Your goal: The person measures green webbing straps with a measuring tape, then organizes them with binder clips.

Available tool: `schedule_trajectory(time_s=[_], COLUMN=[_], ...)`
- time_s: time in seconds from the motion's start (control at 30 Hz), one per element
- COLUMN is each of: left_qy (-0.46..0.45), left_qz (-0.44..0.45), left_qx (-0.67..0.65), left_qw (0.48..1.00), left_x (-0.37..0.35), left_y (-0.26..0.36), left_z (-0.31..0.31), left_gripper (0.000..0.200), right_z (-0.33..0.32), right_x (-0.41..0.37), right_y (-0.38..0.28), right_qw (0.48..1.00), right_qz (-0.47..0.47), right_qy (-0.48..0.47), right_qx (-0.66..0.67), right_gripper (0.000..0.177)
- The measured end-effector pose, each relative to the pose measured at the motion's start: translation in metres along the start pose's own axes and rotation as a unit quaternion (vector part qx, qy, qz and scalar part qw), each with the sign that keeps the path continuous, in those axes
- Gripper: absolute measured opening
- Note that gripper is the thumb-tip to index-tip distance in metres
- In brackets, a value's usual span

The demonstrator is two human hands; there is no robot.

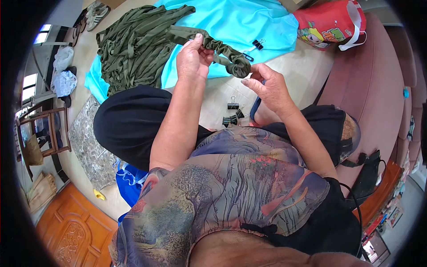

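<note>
Dark green fabric [133, 46] lies in a gathered heap on a bright turquoise cloth [271, 26]. From it a narrow, scrunched strip of the same green runs to the right and ends in a curled, bunched loop. My left hand [194, 58] is closed round this strip near its middle, thumb on top. At the looped end, my right hand [267, 84] has thumb and forefinger close together at the loop's right edge; what they pinch, if anything, is too small to tell. A black binder clip [258, 44] rests on the turquoise cloth just beyond the strip.
Several black binder clips [233, 105] lie on the floor between my legs. A red bag [329, 26] with white handles stands at the upper right, beside a pinkish sofa [360, 84]. Shoes [96, 15], a wooden chair frame [46, 129] and blue material [129, 182] are on the left.
</note>
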State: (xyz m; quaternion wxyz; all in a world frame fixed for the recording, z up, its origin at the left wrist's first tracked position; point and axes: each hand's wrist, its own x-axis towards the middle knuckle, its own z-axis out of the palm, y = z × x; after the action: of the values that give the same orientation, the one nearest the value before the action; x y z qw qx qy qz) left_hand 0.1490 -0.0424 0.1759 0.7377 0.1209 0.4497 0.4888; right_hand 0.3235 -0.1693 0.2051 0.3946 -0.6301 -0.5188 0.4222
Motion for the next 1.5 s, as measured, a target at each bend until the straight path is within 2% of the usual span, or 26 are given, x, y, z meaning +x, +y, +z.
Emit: schedule_trajectory(time_s=[0.2, 0.3, 0.4, 0.47, 0.5, 0.6, 0.7, 0.8, 0.87, 0.9, 0.93, 1.03, 1.07, 1.17, 1.2, 1.33, 1.37, 1.43, 1.47, 1.5], left_qy=[0.004, 0.001, 0.013, 0.053, 0.025, 0.009, -0.022, -0.089, -0.085, -0.099, -0.094, -0.080, -0.078, -0.072, -0.085, -0.036, -0.018, 0.023, 0.035, 0.046], left_qz=[-0.003, 0.029, 0.080, 0.119, 0.128, 0.145, 0.163, 0.115, 0.078, 0.046, 0.021, -0.048, -0.052, -0.071, -0.096, -0.101, -0.104, -0.121, -0.111, -0.101], left_qx=[-0.003, -0.007, -0.002, -0.007, -0.018, 0.005, 0.056, 0.166, 0.228, 0.214, 0.209, 0.190, 0.190, 0.193, 0.218, 0.131, 0.102, 0.001, 0.007, 0.013], left_qw=[1.000, 1.000, 0.997, 0.991, 0.991, 0.989, 0.985, 0.975, 0.967, 0.971, 0.973, 0.977, 0.977, 0.976, 0.968, 0.986, 0.989, 0.992, 0.993, 0.994], left_x=[0.000, 0.006, 0.017, 0.015, 0.018, 0.009, 0.000, -0.014, -0.028, -0.027, -0.029, -0.039, -0.040, -0.042, -0.040, -0.018, -0.010, 0.004, 0.007, 0.008], left_y=[0.000, 0.009, 0.029, 0.044, 0.051, 0.057, 0.042, 0.007, -0.011, -0.023, -0.034, -0.049, -0.052, -0.057, -0.057, -0.046, -0.041, -0.038, -0.040, -0.043], left_z=[0.000, -0.008, -0.023, -0.026, -0.035, -0.030, -0.012, 0.005, 0.018, 0.017, 0.018, 0.023, 0.023, 0.020, 0.016, 0.006, 0.000, -0.013, -0.016, -0.017], left_gripper=[0.020, 0.021, 0.019, 0.016, 0.015, 0.015, 0.017, 0.018, 0.023, 0.022, 0.022, 0.023, 0.023, 0.025, 0.027, 0.033, 0.036, 0.028, 0.025, 0.023], right_z=[0.002, -0.006, -0.017, -0.029, -0.035, -0.047, -0.041, -0.035, -0.033, -0.034, -0.035, -0.017, -0.009, 0.000, 0.004, -0.006, -0.006, -0.009, -0.009, -0.009], right_x=[0.008, 0.005, -0.001, -0.009, -0.012, -0.017, -0.016, -0.011, -0.010, -0.007, -0.003, 0.003, 0.003, 0.009, 0.009, -0.001, -0.003, -0.009, -0.011, -0.013], right_y=[-0.002, -0.007, -0.008, -0.003, 0.000, 0.009, 0.009, 0.000, 0.008, 0.011, 0.011, 0.018, 0.015, 0.054, 0.052, 0.016, 0.018, 0.023, 0.023, 0.021], right_qw=[0.978, 0.968, 0.934, 0.924, 0.919, 0.911, 0.912, 0.932, 0.974, 0.985, 0.993, 1.000, 0.995, 0.991, 0.992, 0.990, 0.990, 0.984, 0.982, 0.981], right_qz=[-0.065, -0.085, -0.097, -0.068, -0.054, -0.046, -0.013, 0.055, -0.024, -0.064, -0.035, 0.017, 0.072, 0.090, 0.072, 0.124, 0.113, 0.090, 0.047, 0.043], right_qy=[0.011, -0.018, -0.087, -0.124, -0.143, -0.144, -0.106, -0.141, -0.062, -0.023, -0.030, -0.002, -0.006, -0.052, -0.040, -0.061, -0.070, -0.089, -0.097, -0.101], right_qx=[-0.196, -0.237, -0.333, -0.354, -0.364, -0.384, -0.397, -0.329, -0.218, -0.161, -0.113, 0.010, 0.073, -0.081, -0.092, -0.018, -0.055, -0.128, -0.154, -0.162], right_gripper=[0.019, 0.018, 0.018, 0.017, 0.017, 0.014, 0.013, 0.013, 0.022, 0.028, 0.042, 0.042, 0.033, 0.023, 0.020, 0.018, 0.018, 0.018, 0.019, 0.019])
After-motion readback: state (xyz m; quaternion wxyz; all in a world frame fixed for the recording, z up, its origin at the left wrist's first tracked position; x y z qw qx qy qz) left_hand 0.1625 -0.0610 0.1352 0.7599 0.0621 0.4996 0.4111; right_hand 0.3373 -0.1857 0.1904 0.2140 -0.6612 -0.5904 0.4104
